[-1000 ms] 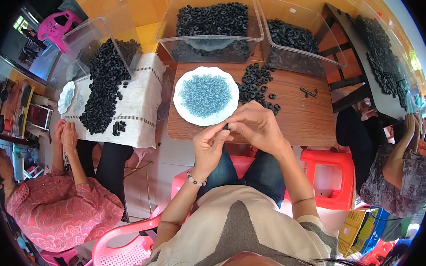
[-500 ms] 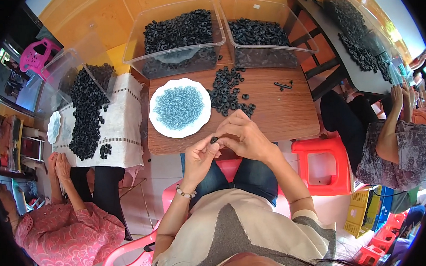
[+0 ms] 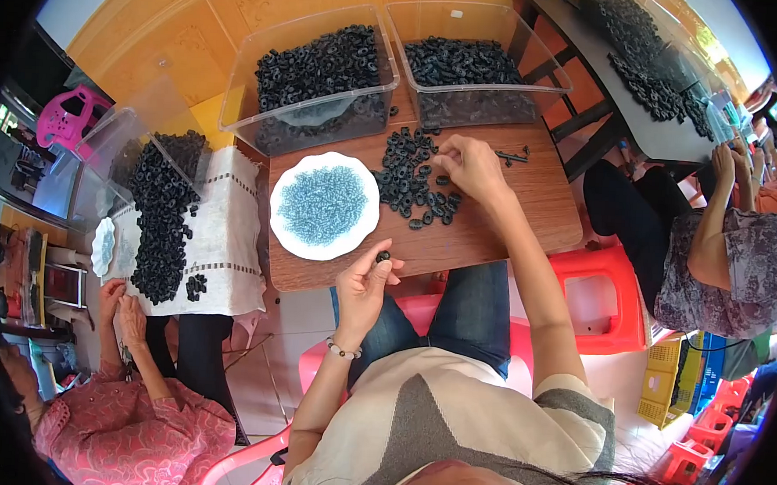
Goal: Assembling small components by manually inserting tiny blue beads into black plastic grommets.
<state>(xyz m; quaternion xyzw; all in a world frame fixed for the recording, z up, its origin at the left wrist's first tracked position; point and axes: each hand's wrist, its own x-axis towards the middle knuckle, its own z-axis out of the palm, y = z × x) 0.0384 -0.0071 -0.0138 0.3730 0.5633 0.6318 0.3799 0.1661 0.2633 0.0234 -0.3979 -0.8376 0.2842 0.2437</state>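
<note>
My left hand [image 3: 361,292] is held over the table's near edge, pinching a small black ring-shaped piece [image 3: 382,256] between thumb and fingertips. Farther out, my right hand [image 3: 475,170] reaches to the right side of a loose pile of black ring-shaped pieces [image 3: 399,166]. Its thumb and fingers are closed together at the pile; whatever they grip is hidden. Left of the pile, a white scalloped plate [image 3: 318,254] holds many tiny translucent blue-grey beads [image 3: 322,204].
Two clear plastic bins [image 3: 311,135] full of black pieces stand along the table's back. Thin black rods [image 3: 512,156] lie right of my right hand. A red stool [image 3: 613,320] is at the right. At the left, a co-worker [image 3: 137,423] sits beside a cloth-covered table [image 3: 229,260].
My right hand has left my left hand and moved out to the pile of black pieces. My left hand has lowered slightly, still holding its black piece.
</note>
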